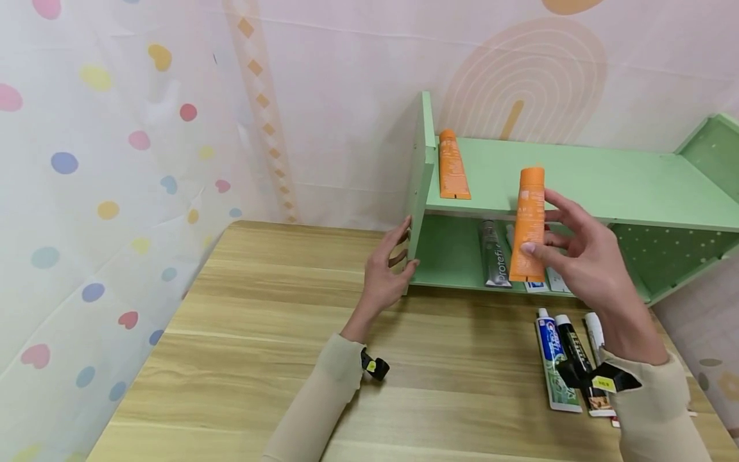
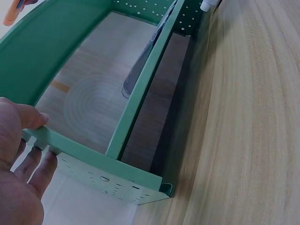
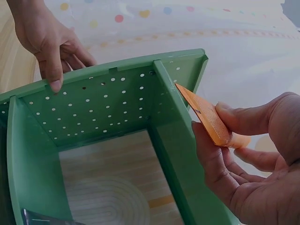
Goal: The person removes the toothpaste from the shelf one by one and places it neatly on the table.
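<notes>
My right hand [image 1: 594, 263] pinches an orange squeeze tube [image 1: 528, 224] between thumb and fingers, cap up, in front of the top board of a green shelf [image 1: 577, 173]. In the right wrist view the tube [image 3: 211, 117] shows its flat crimped end beside that board. At the shelf's left side panel [image 1: 424, 154], my left hand [image 1: 387, 266] grips the edge. The left wrist view has the thumb on the inner side and the fingers outside. Another orange tube [image 1: 453, 167] rests on the top board near this panel, cap toward the wall.
On the lower board lies a grey tube [image 1: 494, 255], with further packs partly hidden behind the held tube. A blue and green toothpaste tube [image 1: 557, 366], a black tube [image 1: 574, 343] and a white one [image 1: 594, 337] lie on the wooden table [image 1: 260, 321] below the shelf.
</notes>
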{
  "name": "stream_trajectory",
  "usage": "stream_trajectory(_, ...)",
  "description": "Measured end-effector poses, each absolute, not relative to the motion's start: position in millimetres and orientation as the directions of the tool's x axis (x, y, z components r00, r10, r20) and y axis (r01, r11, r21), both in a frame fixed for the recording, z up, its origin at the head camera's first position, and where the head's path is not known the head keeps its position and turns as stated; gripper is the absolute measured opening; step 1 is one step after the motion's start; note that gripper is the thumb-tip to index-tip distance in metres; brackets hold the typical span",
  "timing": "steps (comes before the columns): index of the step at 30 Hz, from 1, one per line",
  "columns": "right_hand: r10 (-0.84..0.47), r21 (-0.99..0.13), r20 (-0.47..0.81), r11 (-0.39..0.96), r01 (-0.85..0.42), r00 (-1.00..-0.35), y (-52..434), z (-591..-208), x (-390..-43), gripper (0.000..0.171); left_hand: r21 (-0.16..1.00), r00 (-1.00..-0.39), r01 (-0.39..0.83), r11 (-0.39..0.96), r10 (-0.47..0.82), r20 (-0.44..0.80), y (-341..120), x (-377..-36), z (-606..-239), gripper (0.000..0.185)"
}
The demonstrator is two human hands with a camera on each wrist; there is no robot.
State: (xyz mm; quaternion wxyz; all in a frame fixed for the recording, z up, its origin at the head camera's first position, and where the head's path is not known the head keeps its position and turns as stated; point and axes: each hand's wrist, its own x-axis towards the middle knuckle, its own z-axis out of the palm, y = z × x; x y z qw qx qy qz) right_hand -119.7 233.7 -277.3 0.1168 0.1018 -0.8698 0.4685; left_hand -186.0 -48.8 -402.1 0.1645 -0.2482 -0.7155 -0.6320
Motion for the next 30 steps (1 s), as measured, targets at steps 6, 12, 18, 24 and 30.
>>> stream_trajectory(6, -0.093, -0.808, 0.306, 0.502, -0.310, -0.948, 235.7, -286.2, -110.2, 0.085, 0.826, -0.827, 0.557, 0.079, 0.146, 0.543, -47.9, -187.3, -404.0, 0.077)
stream_trajectory(12, -0.117, -0.805, 0.330, 0.484, -0.344, -0.937, 239.9, -297.3, -100.7, 0.086, 0.830, -0.832, 0.550, 0.090, 0.139, 0.537, -45.3, -204.0, -425.8, 0.082)
stream_trajectory(18, -0.124, -0.828, 0.318, 0.446, -0.340, -0.940, 243.2, -310.3, -94.6, 0.086, 0.821, -0.824, 0.562, 0.097, 0.149, 0.546, -47.7, -208.7, -431.2, 0.084)
stream_trajectory(24, -0.147, -0.856, 0.294, 0.399, -0.329, -0.944, 245.3, -326.4, -91.2, 0.085, 0.820, -0.824, 0.562, 0.105, 0.160, 0.544, -49.9, -207.3, -430.4, 0.084)
stream_trajectory(30, -0.158, -0.874, 0.269, 0.374, -0.310, -0.950, 247.0, -338.4, -88.1, 0.086, 0.823, -0.830, 0.554, 0.121, 0.159, 0.535, -50.6, -206.5, -429.8, 0.085)
